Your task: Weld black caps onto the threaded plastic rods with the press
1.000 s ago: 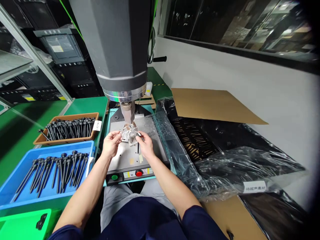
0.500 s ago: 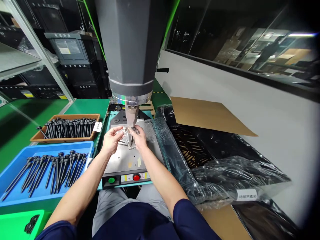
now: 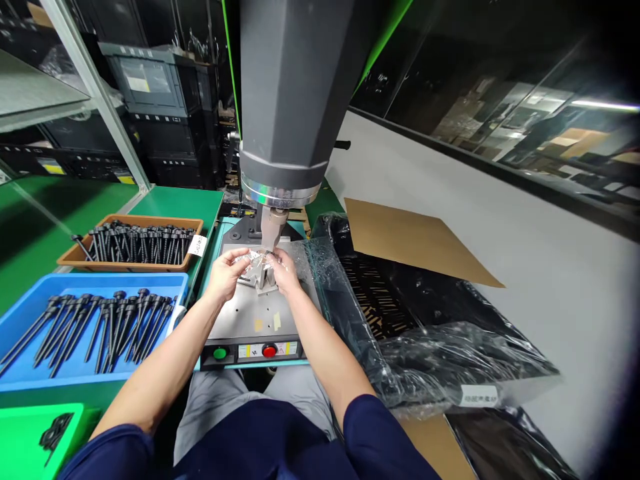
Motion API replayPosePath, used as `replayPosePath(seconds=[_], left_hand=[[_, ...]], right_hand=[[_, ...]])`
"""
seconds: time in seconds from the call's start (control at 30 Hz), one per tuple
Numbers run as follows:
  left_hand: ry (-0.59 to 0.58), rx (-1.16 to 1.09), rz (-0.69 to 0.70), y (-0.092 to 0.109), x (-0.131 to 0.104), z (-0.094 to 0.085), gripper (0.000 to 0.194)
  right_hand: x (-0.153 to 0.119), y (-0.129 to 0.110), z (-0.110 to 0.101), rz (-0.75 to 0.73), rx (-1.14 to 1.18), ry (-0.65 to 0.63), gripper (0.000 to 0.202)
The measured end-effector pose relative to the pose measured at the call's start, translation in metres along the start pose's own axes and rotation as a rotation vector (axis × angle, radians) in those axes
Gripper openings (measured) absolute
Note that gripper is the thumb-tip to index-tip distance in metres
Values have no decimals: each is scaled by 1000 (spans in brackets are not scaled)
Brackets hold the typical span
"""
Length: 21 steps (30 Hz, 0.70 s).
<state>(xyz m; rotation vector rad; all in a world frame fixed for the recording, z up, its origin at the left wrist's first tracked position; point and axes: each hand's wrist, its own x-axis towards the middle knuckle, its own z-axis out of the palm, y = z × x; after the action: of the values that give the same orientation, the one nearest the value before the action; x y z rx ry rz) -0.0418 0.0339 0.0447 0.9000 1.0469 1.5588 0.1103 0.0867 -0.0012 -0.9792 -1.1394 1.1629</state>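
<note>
My left hand [image 3: 226, 275] pinches a small clear plastic bag [image 3: 255, 259] in front of the machine's metal tip [image 3: 273, 229]. On the other side of the bag, my right hand [image 3: 285, 272] is closed on a small dark part [image 3: 271, 255], mostly hidden by the fingers. Both hands are above the machine's grey metal plate [image 3: 255, 317], close to a small metal fixture [image 3: 260, 285]. The big grey machine head [image 3: 285, 87] hangs over them.
To the left are a brown tray [image 3: 125, 266] and a blue tray [image 3: 100, 381] of black rods, and a green tray [image 3: 25, 437]. A green button [image 3: 220, 353] and red button [image 3: 269, 350] face me. A plastic-lined box [image 3: 415, 367] stands right, under cardboard [image 3: 415, 240].
The view has shifted, so the machine head appears further right. Both hands stay at the fixture, with the clear plastic between them slightly changed in shape.
</note>
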Motion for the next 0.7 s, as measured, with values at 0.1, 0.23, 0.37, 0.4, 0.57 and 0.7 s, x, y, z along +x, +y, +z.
replayPosePath(seconds=[0.1,0.23,0.37,0.4,0.57,0.7], left_hand=[[7,29,13,-2,-1,0,48],[12,94,36,-5,-3,2,47],[-10,153,22,-10,-5,5,49],[-14,164,19,-11,-4,5,50],[-16,192,27,-18,-1,8,53],[-15,203,56,-20,4,10,53]], right_hand=[[-2,1,0,13,45,-17,43],[-9,3,-9,32,159,-3,52],[-12,4,-29,145,223,87,60],[-12,4,-33,150,225,103,62],[-6,1,-51,153,234,145,66],[-2,1,-58,157,255,163,65]])
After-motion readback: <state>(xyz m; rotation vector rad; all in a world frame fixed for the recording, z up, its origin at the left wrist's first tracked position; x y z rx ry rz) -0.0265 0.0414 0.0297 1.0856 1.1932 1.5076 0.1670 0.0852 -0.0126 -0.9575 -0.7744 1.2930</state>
